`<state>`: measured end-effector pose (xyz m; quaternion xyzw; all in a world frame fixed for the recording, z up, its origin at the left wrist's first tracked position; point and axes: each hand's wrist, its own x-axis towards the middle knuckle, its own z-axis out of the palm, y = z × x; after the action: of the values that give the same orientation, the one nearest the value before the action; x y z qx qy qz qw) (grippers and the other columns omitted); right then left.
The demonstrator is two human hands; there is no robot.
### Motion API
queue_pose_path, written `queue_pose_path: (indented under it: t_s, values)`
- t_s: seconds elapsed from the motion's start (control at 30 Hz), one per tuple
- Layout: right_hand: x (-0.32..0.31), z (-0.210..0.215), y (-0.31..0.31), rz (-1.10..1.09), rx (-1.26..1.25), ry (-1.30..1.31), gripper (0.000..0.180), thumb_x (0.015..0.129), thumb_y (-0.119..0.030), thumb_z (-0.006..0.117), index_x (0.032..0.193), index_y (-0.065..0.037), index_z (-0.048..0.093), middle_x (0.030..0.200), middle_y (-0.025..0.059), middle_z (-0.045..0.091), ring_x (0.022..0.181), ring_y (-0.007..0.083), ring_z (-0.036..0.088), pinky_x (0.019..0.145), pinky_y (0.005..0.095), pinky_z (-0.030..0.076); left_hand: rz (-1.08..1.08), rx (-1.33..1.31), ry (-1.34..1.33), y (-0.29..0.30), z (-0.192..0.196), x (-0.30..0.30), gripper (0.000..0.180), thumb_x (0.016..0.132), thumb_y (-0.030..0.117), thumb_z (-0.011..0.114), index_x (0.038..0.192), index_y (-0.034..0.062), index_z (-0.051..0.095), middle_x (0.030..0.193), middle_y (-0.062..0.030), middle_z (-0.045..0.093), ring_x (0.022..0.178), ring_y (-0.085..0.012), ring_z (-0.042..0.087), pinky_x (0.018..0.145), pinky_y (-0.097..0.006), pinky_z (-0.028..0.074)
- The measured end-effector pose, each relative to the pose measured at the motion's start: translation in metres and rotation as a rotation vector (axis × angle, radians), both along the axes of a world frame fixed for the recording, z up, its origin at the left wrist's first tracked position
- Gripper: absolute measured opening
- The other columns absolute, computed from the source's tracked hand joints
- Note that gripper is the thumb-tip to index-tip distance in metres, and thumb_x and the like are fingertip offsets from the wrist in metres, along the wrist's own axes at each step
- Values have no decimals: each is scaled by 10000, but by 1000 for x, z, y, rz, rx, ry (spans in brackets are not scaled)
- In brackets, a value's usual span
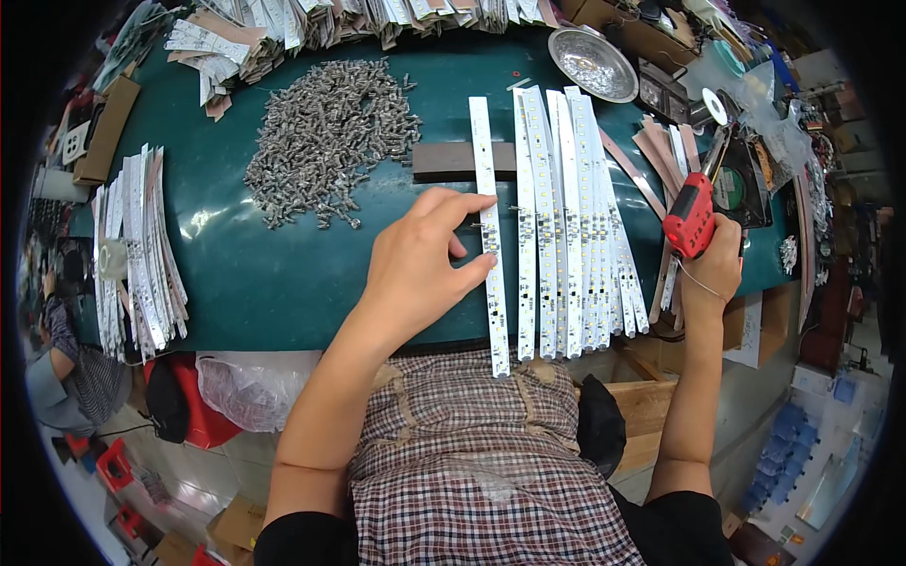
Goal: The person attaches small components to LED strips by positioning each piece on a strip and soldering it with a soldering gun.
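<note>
My left hand [415, 255] curls beside a narrow white LED strip board [482, 141], its thumb and index finger set on the board at two spots with a gap between them. The board lies lengthwise across a dark brown block [444, 162], and its near end reaches past the table edge. Small pins stick out sideways from it between my fingers. In my right hand [714, 269] is a red soldering gun [694, 215], held by its grip, with its metal end pointing up and away. Several more LED strip boards [571, 222] are fanned out to the right of the block.
A heap of small metal connectors [330, 132] lies on the green table [264, 283]. Strip bundles [146, 250] stand at the left, with piles [283, 33] along the back. A metal bowl [593, 64] and solder spool [714, 107] are at the far right. Another person [80, 368] sits far left.
</note>
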<state>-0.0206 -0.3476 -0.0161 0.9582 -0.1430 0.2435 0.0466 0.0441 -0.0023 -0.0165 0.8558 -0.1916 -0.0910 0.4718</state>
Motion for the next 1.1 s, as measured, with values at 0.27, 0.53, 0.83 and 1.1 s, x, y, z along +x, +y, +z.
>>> queue_pose_path:
  t_s: [0.27, 0.53, 0.83, 1.1]
  values:
    - [-15, 23, 0, 306, 27, -224, 409, 730, 17, 717, 1090, -26, 527, 1046, 106, 593, 897, 262, 602, 782, 343, 495, 27, -44, 49, -4, -4, 0, 504, 713, 52, 756, 1194, 69, 609, 1132, -79, 582, 707, -137, 658, 658, -266, 508]
    - [-75, 83, -6, 18, 0, -492, 224, 870, -47, 658, 1090, -10, 629, 951, 63, 574, 933, 177, 569, 837, 300, 461, 69, -74, 23, 0, 1, 1, 403, 743, 70, 742, 1127, 72, 618, 1099, -80, 584, 683, -147, 651, 650, -281, 508]
    - [-113, 108, -13, 211, 892, -952, 293, 883, 66, 588, 1176, 83, 591, 1169, 145, 600, 1090, 218, 590, 1006, 343, 464, 452, 403, -409, 66, -4, 38, 129, 766, 122, 726, 841, 60, 641, 795, -57, 608, 684, -196, 611, 638, -329, 483]
    - [-91, 103, 92, 263, 1207, -760, 387, 872, 100, 535, 1206, -61, 424, 1078, 73, 482, 924, 174, 553, 772, 323, 579, 268, 450, -256, 75, -1, 44, 140, 752, 129, 737, 821, 46, 647, 784, -67, 597, 711, -203, 596, 658, -334, 476]
